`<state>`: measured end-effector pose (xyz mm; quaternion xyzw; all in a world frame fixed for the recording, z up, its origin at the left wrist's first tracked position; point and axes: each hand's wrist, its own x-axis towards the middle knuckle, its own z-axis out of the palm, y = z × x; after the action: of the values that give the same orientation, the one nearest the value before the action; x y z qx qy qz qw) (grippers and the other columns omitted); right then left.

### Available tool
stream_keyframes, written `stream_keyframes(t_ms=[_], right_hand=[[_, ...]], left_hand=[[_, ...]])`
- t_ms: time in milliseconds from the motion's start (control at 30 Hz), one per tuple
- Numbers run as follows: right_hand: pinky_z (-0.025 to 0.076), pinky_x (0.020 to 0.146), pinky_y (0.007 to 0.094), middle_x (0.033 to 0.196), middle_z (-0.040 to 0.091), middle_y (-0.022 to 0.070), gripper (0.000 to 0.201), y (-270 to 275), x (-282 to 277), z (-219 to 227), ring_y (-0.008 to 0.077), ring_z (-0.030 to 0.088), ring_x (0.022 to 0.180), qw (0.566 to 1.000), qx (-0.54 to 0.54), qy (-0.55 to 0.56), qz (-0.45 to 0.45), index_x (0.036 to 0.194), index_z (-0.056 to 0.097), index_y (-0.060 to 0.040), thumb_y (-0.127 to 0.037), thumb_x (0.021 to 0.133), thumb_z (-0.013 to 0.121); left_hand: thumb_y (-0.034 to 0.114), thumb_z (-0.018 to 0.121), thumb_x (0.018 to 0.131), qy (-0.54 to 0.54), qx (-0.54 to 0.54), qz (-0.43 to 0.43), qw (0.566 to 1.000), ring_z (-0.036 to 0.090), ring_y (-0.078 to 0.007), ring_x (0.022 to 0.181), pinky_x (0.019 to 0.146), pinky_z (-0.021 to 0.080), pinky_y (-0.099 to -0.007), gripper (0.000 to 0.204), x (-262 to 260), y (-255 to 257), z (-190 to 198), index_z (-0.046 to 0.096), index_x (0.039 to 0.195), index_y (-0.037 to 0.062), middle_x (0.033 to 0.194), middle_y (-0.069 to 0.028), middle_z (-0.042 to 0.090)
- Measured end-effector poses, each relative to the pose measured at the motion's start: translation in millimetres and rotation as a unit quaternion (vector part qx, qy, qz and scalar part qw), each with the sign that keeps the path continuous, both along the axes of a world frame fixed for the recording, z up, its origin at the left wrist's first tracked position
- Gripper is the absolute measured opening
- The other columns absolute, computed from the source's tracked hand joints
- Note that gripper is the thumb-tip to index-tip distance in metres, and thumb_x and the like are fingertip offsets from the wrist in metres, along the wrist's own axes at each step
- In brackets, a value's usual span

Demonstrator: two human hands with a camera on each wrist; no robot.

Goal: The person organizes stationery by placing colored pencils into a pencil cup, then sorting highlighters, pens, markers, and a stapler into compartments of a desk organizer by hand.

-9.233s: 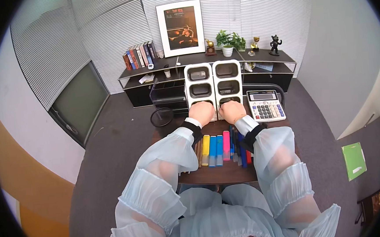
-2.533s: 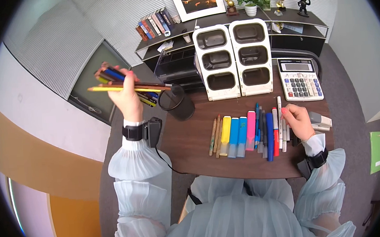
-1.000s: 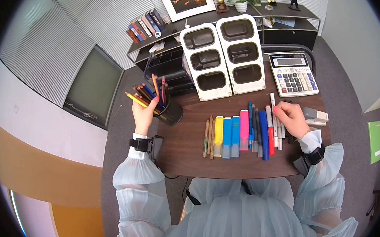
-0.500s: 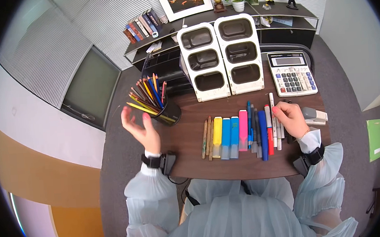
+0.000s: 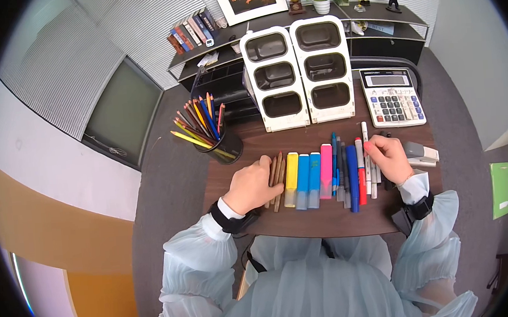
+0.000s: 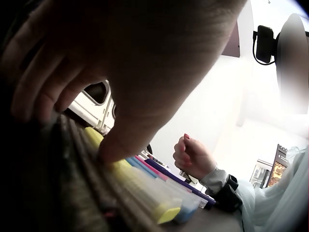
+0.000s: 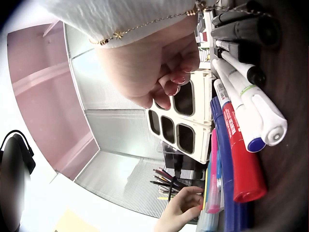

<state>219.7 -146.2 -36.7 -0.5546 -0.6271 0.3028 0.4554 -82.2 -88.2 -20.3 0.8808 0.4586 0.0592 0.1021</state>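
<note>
My left hand (image 5: pixel 250 185) is low over the table around the brown pencils (image 5: pixel 277 183) at the left end of a row. Its fingers bend down on their left side; the thumb touches their right side, beside the yellow highlighter (image 6: pixel 140 193). Palm and fingers partly hide the pencils. Over the row's right part my right hand (image 5: pixel 388 159) hovers, fingers loosely curled and holding nothing, above a white marker (image 7: pixel 258 111) and close to a red marker (image 7: pixel 244 154). Blue highlighters (image 5: pixel 308 181), a pink highlighter (image 5: pixel 326 171) and a thick blue marker (image 5: pixel 353 178) lie between the hands.
A black mesh pen cup (image 5: pixel 227 151) full of coloured pencils stands at the back left. A white rack (image 5: pixel 304 78) with dark compartments leans behind the row. At right are a calculator (image 5: pixel 392 99) and a stapler (image 5: pixel 421 154). The table's front edge (image 5: pixel 330 234) is close to the body.
My left hand put its bunch of coloured pencils into the pen cup, let go, and came down right and nearer to the brown pencils. My right hand has stayed in place lately.
</note>
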Motion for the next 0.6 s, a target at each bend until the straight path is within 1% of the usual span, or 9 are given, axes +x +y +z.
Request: stream_keyframes(t_ms=[33,100,200,300,433,500,533,567,600], right_hand=[[0.032,0.044,0.0229,0.051,0.048,0.0028,0.026,0.0,0.2,-0.2,0.0065,0.039,0.047,1.0,0.001,-0.012,0.004,0.068,0.056,0.0002,-0.02,0.085,0.054],[0.033,0.044,0.023,0.052,0.048,0.0033,0.026,-0.7,-0.1,-0.3,0.0067,0.04,0.047,1.0,0.002,-0.024,0.006,0.069,0.056,0.0003,-0.02,0.085,0.054],[0.033,0.044,0.0234,0.052,0.049,0.0042,0.025,-1.8,-1.0,1.6,0.0072,0.04,0.047,1.0,0.022,-0.017,0.001,0.069,0.056,0.0006,-0.019,0.085,0.054],[0.034,0.044,0.0241,0.052,0.05,0.005,0.025,-2.0,-0.4,2.6,0.0081,0.041,0.046,0.999,0.02,-0.03,0.004,0.07,0.056,0.0009,-0.019,0.085,0.054],[0.034,0.044,0.0247,0.053,0.05,0.0057,0.024,-2.2,-1.1,2.0,0.0096,0.041,0.045,1.0,0.021,-0.019,0.007,0.07,0.056,0.0014,-0.018,0.084,0.055],[0.034,0.044,0.0249,0.053,0.05,0.0058,0.024,-2.1,-0.9,1.4,0.01,0.041,0.045,1.0,0.023,-0.015,0.007,0.07,0.056,0.0016,-0.018,0.084,0.055],[0.034,0.044,0.0249,0.053,0.051,0.0059,0.024,-1.9,-0.9,1.2,0.01,0.041,0.045,1.0,0.023,-0.015,0.008,0.07,0.056,0.0017,-0.018,0.084,0.055],[0.034,0.044,0.0249,0.053,0.051,0.0061,0.024,-1.8,-1.0,1.0,0.0101,0.041,0.045,1.0,0.022,-0.014,0.01,0.071,0.056,0.0018,-0.018,0.084,0.055],[0.034,0.044,0.0249,0.053,0.051,0.0061,0.024,-1.8,-1.0,0.9,0.0101,0.041,0.045,1.0,0.023,-0.014,0.01,0.071,0.056,0.0018,-0.018,0.084,0.055]], left_hand=[[0.028,0.062,0.067,0.001,0.0,0.001,1.0,0.059,-0.0324,0.064,0.058,0.047,-0.0377,0.043,-0.3,2.0,1.8,0.045,0.092,-0.0022,0.068,-0.0163,0.058],[0.024,0.062,0.064,0.066,-0.015,0.001,0.998,0.058,-0.0356,0.065,0.06,0.047,-0.0399,0.04,-0.1,5.2,4.1,0.044,0.086,-0.005,0.067,-0.0203,0.057],[0.021,0.061,0.063,0.077,-0.013,0.001,0.997,0.057,-0.0383,0.065,0.061,0.047,-0.0412,0.037,-6.0,12.2,-1.1,0.042,0.08,-0.0057,0.068,-0.0242,0.056],[0.017,0.06,0.064,0.065,0.01,0.001,0.998,0.057,-0.0385,0.065,0.061,0.047,-0.0413,0.032,-10.1,16.2,-7.5,0.042,0.079,-0.0055,0.068,-0.0254,0.056],[0.012,0.056,0.069,0.054,0.015,-0.015,0.998,0.056,-0.0396,0.067,0.062,0.045,-0.043,0.026,-19.0,24.5,-16.3,0.041,0.083,-0.0042,0.069,-0.0256,0.055],[0.008,0.05,0.079,-0.045,-0.025,-0.009,0.999,0.057,-0.0314,0.066,0.061,0.044,-0.038,0.016,-17.2,25.6,-8.6,0.039,0.087,-0.0011,0.074,-0.0195,0.056],[0.008,0.05,0.079,-0.045,-0.024,-0.01,0.999,0.057,-0.0314,0.066,0.061,0.044,-0.038,0.016,-13.9,25.4,-2.1,0.039,0.087,-0.0011,0.074,-0.0195,0.056],[0.008,0.046,0.083,-0.194,-0.111,-0.035,0.974,0.055,-0.0251,0.069,0.063,0.042,-0.0342,0.012,-7.6,23.9,8.3,0.038,0.087,0.0008,0.078,-0.0155,0.055],[0.007,0.042,0.087,-0.338,-0.195,-0.058,0.919,0.053,-0.0188,0.071,0.064,0.041,-0.0303,0.007,-1.7,24.5,15.5,0.037,0.088,0.0027,0.082,-0.0116,0.054]])
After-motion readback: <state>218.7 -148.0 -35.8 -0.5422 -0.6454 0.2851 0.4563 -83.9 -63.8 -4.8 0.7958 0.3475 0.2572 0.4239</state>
